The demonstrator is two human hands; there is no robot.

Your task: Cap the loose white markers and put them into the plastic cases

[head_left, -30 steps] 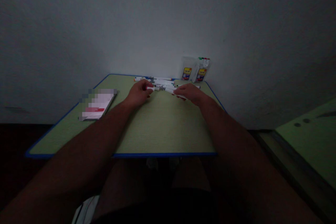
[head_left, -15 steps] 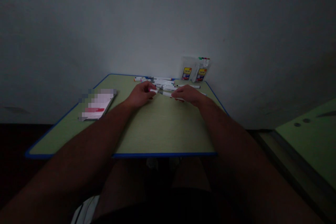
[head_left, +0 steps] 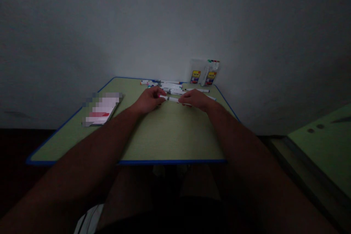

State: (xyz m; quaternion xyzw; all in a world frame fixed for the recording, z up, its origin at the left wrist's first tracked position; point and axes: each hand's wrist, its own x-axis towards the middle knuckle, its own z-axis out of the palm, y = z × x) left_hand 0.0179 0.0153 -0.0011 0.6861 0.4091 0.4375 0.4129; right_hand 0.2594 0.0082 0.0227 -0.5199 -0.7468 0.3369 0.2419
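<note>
A white marker (head_left: 172,99) with a grey band lies crosswise between my two hands, just above the table or touching it; I cannot tell which. Closed round its left end, which shows a bit of pink, is my left hand (head_left: 150,99). The fingers of my right hand (head_left: 195,99) grip the other end, so that tip is partly hidden. Several more white markers (head_left: 171,86) lie loosely piled behind my hands. One with a dark end (head_left: 201,90) lies apart, beyond my right hand.
The pale table (head_left: 170,135) has a blue edge and stands against a grey wall (head_left: 164,25). Two clear marker cases (head_left: 195,76) stand at the back right; the right-hand case (head_left: 210,75) shows coloured caps. A flat, partly blurred item (head_left: 102,111) lies at the left.
The marker has shifted slightly, and the grey part between my hands looks narrower. My left hand has come a little down and right; both hands keep their hold.
</note>
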